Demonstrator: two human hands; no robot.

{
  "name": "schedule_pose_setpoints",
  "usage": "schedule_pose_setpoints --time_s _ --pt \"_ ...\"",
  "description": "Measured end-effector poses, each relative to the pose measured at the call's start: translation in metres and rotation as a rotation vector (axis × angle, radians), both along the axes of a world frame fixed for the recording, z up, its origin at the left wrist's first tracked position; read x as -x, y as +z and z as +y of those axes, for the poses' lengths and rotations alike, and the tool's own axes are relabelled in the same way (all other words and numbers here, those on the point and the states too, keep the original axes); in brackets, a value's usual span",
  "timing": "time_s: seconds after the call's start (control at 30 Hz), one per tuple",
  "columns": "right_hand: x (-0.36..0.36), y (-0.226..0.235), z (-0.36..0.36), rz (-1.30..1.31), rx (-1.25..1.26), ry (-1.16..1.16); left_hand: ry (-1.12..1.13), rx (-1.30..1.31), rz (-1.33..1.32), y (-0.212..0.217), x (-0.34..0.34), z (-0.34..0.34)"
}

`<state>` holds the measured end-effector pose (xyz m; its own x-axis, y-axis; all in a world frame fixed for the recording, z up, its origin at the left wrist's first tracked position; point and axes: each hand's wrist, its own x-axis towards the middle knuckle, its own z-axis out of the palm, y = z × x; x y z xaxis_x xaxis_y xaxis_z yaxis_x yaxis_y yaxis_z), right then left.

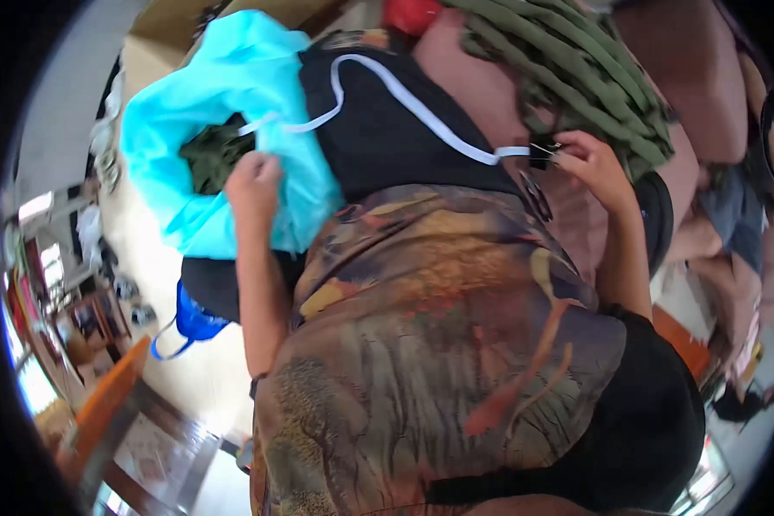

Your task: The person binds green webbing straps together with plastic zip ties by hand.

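My left hand (255, 182) is closed, knuckles up, at the rim of a turquoise plastic bag (297, 185). What its fingers hold, if anything, is hidden. Dark green fabric (217, 157) shows inside the bag's mouth. A narrow white strap (417, 105) runs from the bag across the black cloth (378, 142) on my lap to the right. There its end meets a small black clip (539, 155) with thin metal handles, which looks like a binder clip. My right hand (592, 165) pinches those handles between thumb and fingers.
Long dark green strips (568, 64) lie heaped on the pink seat (477, 77) at upper right. A black-handled tool (535, 196) rests below the clip. Cardboard (150, 43) stands behind the bag, and a blue bag (199, 316) sits on the floor. Another person's legs (722, 249) are at right.
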<state>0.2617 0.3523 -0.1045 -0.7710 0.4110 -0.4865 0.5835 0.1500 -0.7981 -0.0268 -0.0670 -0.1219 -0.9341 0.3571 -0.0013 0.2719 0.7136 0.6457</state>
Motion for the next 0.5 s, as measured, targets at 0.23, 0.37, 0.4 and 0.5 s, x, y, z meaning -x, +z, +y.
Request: schedule_pose_setpoints --time_s 0.23,0.37,0.4,0.5 --pt "-0.019 0.010 -0.015 0.038 0.162 -0.183 -0.040 -0.292 -0.037 0.111 -0.006 0.042" --pt "-0.019 -0.018 -0.034 -0.037 -0.176 0.047 -0.246 -0.142 0.381 0.160 -0.018 0.066" --pt "-0.009 -0.004 -0.038 -0.027 -0.201 0.040 -0.334 -0.089 0.487 0.165 -0.022 0.079" --pt "0.024 0.043 -0.051 -0.363 -0.720 0.169 -0.566 0.145 0.720 0.175 -0.039 0.103"
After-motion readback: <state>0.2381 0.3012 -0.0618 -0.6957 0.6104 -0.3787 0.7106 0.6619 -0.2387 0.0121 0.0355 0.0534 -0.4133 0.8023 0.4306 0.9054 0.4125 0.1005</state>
